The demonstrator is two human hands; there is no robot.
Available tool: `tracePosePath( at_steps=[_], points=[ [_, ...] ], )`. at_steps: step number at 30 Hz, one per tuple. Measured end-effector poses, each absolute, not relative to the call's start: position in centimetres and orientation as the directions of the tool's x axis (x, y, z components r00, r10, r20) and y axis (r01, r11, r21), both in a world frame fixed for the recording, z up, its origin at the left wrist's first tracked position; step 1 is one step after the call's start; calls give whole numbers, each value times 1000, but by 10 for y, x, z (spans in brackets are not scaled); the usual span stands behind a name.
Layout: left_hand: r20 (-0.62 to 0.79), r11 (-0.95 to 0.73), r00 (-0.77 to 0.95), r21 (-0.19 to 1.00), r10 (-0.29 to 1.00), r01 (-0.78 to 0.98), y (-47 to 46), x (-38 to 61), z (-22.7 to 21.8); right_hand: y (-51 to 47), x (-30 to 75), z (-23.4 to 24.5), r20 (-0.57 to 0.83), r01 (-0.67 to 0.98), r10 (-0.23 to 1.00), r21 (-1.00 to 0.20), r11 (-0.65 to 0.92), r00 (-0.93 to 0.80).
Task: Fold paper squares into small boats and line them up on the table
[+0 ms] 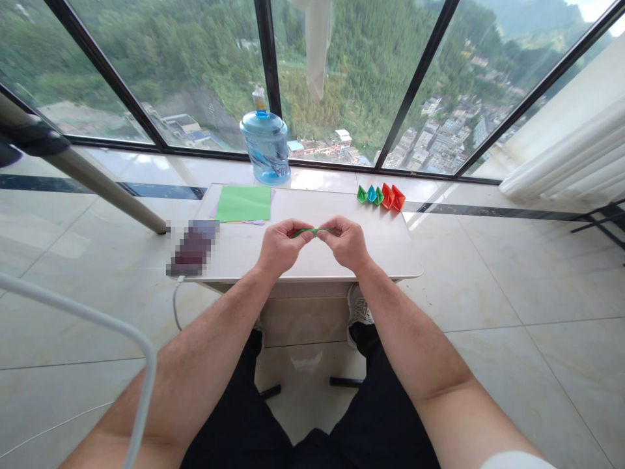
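On my remote feed, left hand point(282, 249) and right hand point(347, 245) pinch one green paper piece point(306, 230) (apparently folded) above the table point(317, 200).

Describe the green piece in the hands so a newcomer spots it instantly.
Start at the pale table in front of the big window. Over its middle, the left hand and right hand nearly meet, both pinching the thin green piece. Unlike the flat green sheet at the back left and the green folded pieces at the back right, it is held.
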State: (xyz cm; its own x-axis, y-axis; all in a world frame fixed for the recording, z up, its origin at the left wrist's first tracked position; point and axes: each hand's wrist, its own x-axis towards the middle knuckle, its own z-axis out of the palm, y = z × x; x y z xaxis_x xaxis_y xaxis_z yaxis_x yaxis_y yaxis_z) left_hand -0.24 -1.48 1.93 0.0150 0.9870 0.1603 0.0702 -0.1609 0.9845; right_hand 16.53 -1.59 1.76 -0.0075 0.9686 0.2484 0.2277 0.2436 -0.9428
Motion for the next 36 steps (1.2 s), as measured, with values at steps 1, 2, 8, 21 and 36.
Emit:
tracePosePath(
  at_steps=[1, 2, 8, 21, 36],
  points=[
    [158, -159, 24, 986, 987, 50, -15, -3, 20, -16, 165, 17, 246, 217, 969, -946, 241, -2],
    [158, -159, 30, 987, 987, 34, -15, -3, 20, -16, 166, 17, 245, 207, 969, -948, 240, -2],
    [170, -171, 15, 984, 985, 41, -16, -3, 22, -17, 165, 16, 231, 170, 972, -957, 235, -42],
    [100, -107, -71, 990, 992, -92, -18, 7, 23, -19, 159, 20, 264, 258, 964, -934, 248, 27],
    [97, -116, 86, 961, 992, 251, -12, -6, 21, -13, 167, 16, 123, 288, 992, -949, 129, -39]
  ],
)
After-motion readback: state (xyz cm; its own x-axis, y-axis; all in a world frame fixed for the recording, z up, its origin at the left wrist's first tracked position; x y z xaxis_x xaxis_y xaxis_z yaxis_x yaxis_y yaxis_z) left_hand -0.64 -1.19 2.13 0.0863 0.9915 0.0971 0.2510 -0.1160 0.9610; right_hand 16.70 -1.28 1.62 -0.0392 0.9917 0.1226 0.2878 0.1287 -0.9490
